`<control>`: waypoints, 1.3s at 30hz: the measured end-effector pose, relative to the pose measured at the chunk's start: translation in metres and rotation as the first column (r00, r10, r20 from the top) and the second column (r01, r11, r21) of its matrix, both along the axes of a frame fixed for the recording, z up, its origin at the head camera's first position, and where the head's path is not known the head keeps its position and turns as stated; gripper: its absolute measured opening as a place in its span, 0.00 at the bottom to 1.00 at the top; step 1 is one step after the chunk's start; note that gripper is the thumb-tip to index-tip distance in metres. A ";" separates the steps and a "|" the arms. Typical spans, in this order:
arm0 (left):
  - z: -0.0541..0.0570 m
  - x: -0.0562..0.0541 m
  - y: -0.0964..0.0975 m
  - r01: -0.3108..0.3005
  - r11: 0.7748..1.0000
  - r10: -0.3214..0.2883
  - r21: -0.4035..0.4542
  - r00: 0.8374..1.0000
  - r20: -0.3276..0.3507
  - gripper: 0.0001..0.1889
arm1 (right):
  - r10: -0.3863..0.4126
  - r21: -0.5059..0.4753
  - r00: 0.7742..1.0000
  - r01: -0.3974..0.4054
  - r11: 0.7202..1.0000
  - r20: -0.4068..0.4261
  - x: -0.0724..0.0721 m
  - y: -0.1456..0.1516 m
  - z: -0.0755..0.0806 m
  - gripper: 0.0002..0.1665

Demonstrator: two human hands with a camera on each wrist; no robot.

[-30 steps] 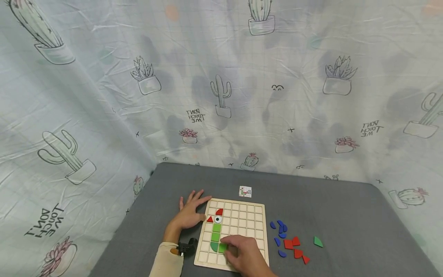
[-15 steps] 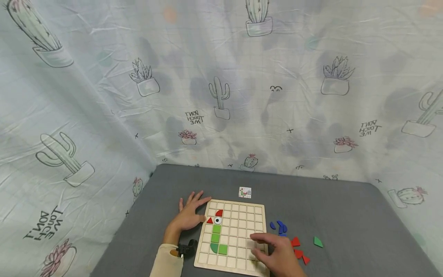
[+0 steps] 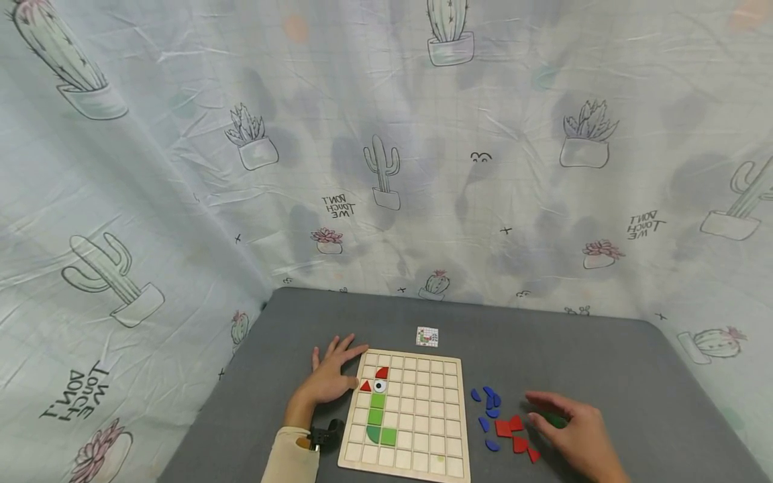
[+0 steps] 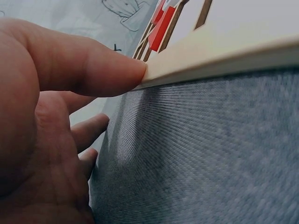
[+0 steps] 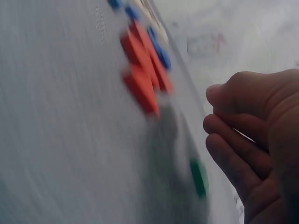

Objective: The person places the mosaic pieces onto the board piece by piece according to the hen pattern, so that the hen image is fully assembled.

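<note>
We see pale cactus-print fabric hanging around a dark grey table. On it lies a gridded wooden board bearing red and green tiles. The left hand, fingers spread, grasps nothing, its thumb touching the board's left edge. The right hand, empty and loosely parted, hovers over a green piece near loose red pieces and blue pieces.

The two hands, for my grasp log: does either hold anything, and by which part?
Nothing is held. The right hand hovers near the green piece, apart from it; the left hand only touches the wooden board at its left edge.
</note>
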State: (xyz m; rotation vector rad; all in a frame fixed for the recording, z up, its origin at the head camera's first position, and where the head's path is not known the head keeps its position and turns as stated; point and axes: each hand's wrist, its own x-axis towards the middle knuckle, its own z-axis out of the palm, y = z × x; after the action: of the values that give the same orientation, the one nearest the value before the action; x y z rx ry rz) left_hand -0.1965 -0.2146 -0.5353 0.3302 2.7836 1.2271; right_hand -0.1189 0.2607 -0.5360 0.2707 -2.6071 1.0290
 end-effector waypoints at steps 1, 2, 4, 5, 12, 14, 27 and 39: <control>0.000 0.000 0.000 0.000 1.000 0.000 0.001 1.000 0.000 0.38 | -0.007 0.016 1.000 0.007 1.000 0.001 -0.001 0.005 -0.001 0.20; 0.000 0.001 0.000 0.001 1.000 -0.001 0.001 1.000 -0.001 0.38 | -0.014 0.030 1.000 0.014 0.999 0.008 -0.002 0.010 -0.002 0.20; 0.000 0.001 0.000 0.001 1.000 -0.001 0.003 1.000 0.002 0.39 | -0.025 0.056 0.999 0.024 0.998 0.022 -0.003 0.017 -0.004 0.20; 0.000 0.001 -0.001 0.002 1.000 -0.002 0.006 1.000 0.003 0.39 | -0.028 0.067 0.999 0.026 0.997 0.029 -0.002 0.019 -0.005 0.20; 0.000 0.000 -0.001 -0.002 1.000 0.002 0.001 1.000 0.000 0.39 | -0.082 0.118 0.992 0.070 0.991 0.098 0.007 0.031 -0.004 0.20; 0.000 -0.001 -0.001 -0.003 1.000 0.003 0.000 1.000 0.000 0.39 | -0.102 0.134 0.989 0.086 0.987 0.112 0.012 0.034 -0.005 0.21; -0.002 -0.001 -0.001 -0.003 1.000 0.003 -0.010 1.000 0.006 0.39 | -0.213 0.131 0.912 0.177 0.975 0.351 0.042 0.043 -0.003 0.24; -0.001 0.000 0.000 -0.004 1.000 0.004 -0.007 1.000 0.009 0.39 | -0.222 0.187 0.957 0.187 0.964 0.186 0.047 0.034 -0.014 0.21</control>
State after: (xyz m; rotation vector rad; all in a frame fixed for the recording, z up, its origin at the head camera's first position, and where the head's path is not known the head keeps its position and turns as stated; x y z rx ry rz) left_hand -0.1961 -0.2148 -0.5366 0.3179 2.7819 1.2170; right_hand -0.0717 0.2952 -0.5501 -0.0733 -2.8378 0.8058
